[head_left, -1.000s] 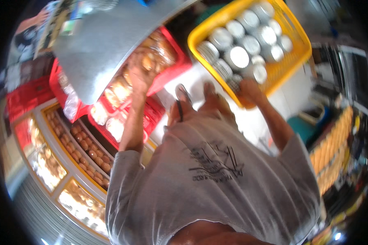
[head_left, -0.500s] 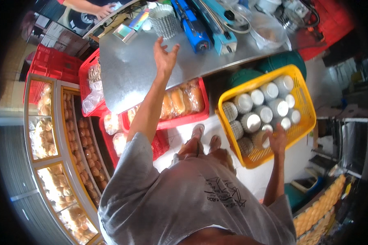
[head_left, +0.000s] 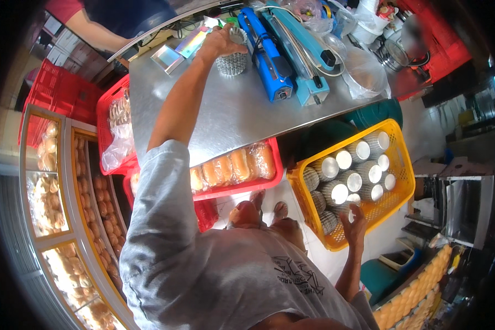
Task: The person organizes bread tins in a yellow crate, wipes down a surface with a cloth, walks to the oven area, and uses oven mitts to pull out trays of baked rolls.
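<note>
On the metal table, a stack of fluted metal baking cups (head_left: pixel 232 65) stands upright. My left hand (head_left: pixel 221 44) is closed over its upper part, thumb on the near right side. Lower right, a yellow crate (head_left: pixel 406 181) holds several more such stacks (head_left: pixel 335 192), lying with their round bottoms facing up. At the crate's near edge is my right hand (head_left: pixel 355 226), fingers curved but apart. A cup's pale end shows between thumb and fingers, and I cannot tell whether they touch it.
Two heat sealers, one blue (head_left: pixel 267 63) and one teal (head_left: pixel 308 71), lie right of the stack. A plastic bag (head_left: pixel 366 71) sits beyond them. Red crates of packed bread (head_left: pixel 239 165) stand below the table edge. Across the table is another person's arm (head_left: pixel 96 33).
My left hand has gone from open in front of the cup stack to closed over it. My right hand has shifted toward the crate's near edge. The other person's arm has come closer.
</note>
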A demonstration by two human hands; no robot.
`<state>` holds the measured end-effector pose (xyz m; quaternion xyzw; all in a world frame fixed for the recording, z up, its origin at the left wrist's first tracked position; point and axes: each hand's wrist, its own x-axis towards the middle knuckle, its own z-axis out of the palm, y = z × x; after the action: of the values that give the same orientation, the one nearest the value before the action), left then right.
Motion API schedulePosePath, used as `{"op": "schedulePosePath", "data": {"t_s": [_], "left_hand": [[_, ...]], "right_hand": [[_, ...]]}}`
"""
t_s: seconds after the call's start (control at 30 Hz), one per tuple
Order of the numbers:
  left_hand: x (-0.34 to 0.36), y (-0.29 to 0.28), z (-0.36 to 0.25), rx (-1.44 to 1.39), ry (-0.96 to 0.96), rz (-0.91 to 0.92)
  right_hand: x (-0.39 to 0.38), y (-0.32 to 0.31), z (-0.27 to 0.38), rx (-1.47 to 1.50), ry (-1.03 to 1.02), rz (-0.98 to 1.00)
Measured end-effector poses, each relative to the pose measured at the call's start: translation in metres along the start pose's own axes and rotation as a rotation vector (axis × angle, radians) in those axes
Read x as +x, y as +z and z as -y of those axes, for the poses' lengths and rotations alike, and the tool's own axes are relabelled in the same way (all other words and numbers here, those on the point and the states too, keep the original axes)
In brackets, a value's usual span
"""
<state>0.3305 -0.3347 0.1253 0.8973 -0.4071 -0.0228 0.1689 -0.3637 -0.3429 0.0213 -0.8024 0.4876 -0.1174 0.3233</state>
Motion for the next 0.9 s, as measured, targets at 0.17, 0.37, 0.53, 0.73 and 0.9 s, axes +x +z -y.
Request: {"op": "schedulePosePath", "data": {"t_s": [0.17,0.37,0.53,0.73,0.9], "left_hand": [[-0.014,-0.019,-0.008,0.083,0.045,0.109],[-0.032,-0.008,-0.017,0.138,0.071,0.048],[-0.042,-0.015,-0.003,0.010,0.054,-0.016],[-0.056,-0.033,0.011,-0.421,-0.099,-0.096],[-0.066,-0.022,0.043,-0.845,-0.087,-0.263]], "right_hand": [[0.001,0.014,0.013,-0.009,-0.038,0.027],[0.011,0.025,0.012,0.017,-0.121,0.031],[0.025,0.011,0.008,-0.013,-0.269,-0.046],[0.029,0.018,0.006,0.104,-0.207,-0.032],[0.038,0.017,0.022,0.139,-0.265,-0.012]]}}
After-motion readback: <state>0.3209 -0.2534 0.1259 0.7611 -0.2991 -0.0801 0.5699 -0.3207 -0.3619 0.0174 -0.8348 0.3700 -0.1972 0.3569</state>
